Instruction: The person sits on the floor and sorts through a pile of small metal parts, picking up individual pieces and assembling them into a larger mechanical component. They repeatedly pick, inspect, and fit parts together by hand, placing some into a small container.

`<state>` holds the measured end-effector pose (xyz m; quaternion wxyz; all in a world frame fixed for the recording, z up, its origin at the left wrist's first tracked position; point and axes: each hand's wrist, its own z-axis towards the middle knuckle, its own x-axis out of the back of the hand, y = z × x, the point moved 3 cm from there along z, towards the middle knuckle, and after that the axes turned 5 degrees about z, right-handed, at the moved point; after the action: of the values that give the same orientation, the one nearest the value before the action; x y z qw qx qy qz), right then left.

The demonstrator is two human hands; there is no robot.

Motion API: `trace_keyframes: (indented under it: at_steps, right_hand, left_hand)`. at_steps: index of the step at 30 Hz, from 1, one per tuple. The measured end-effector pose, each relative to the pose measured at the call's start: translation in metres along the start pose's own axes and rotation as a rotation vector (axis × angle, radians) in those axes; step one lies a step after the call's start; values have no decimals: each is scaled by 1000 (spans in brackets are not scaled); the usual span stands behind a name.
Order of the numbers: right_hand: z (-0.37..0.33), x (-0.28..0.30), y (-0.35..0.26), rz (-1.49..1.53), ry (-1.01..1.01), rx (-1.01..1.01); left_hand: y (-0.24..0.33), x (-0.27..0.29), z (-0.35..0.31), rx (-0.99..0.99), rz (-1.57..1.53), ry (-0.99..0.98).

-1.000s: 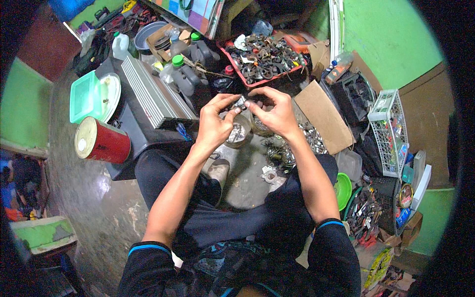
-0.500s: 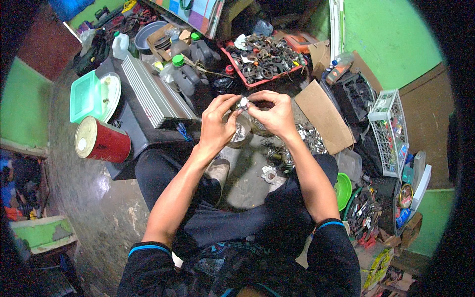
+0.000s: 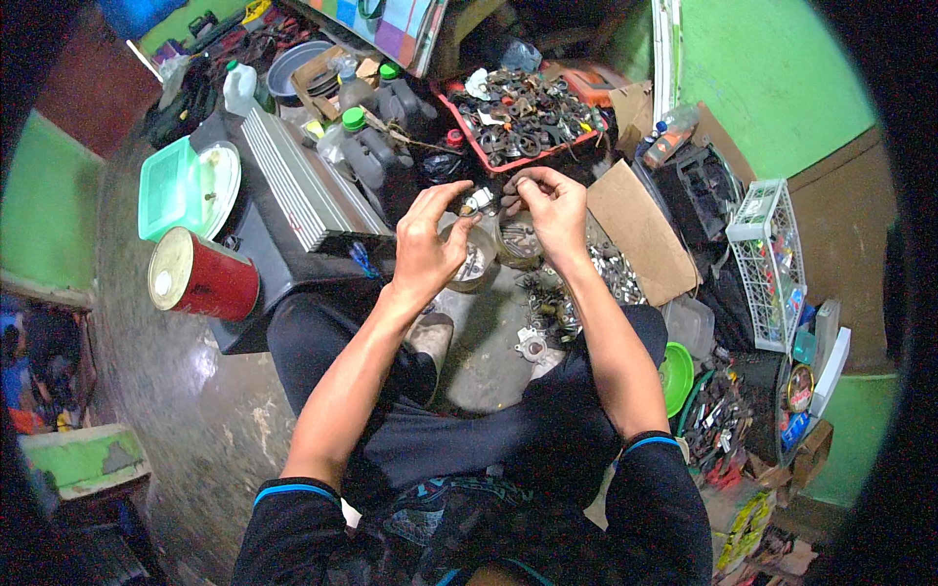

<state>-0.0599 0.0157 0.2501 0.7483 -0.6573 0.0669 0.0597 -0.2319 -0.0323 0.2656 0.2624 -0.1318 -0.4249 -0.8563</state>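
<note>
My left hand (image 3: 424, 242) is raised in front of me, its thumb and fingertips closed round a small silvery metal part (image 3: 478, 201). The part's exact kind cannot be made out. A little to the right, my right hand (image 3: 554, 217) has its thumb and fingers pinched together, apart from the part. Whatever it may hold is too small to tell. Below the hands stand two round tubs, the left tub (image 3: 475, 278) holding small metal pieces and the right tub (image 3: 520, 252) partly behind my right hand.
A heap of metal parts (image 3: 614, 273) lies right of the tubs, beside a cardboard flap (image 3: 640, 234). A red tray (image 3: 532, 158) of mixed parts stands ahead. To the left are a red can (image 3: 210, 278) and stacked panels (image 3: 283, 186); to the right, a white basket (image 3: 767, 269).
My right hand has drawn away from the metal part, slightly to the right, its fingers pinched. The part stays at my left hand's fingertips.
</note>
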Motion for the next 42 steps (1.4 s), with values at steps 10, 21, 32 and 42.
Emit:
trace_keyframes:
  at_steps: [10,21,32,42]
  right_hand:
    - [6,0,32,-608,-142,-3]
    - [-11,-15,-24,-446,-307,438]
    - [-8,-4,-20,-326,-101,153]
    - [3,-1,6,-519,-155,22]
  left_hand:
    - [-15,3,3,206,-86,29]
    - [-2,5,5,-11,-142,-20]
    - [-7,6,5,-13,-83,18]
    - [-11,9,6,161,-189,34]
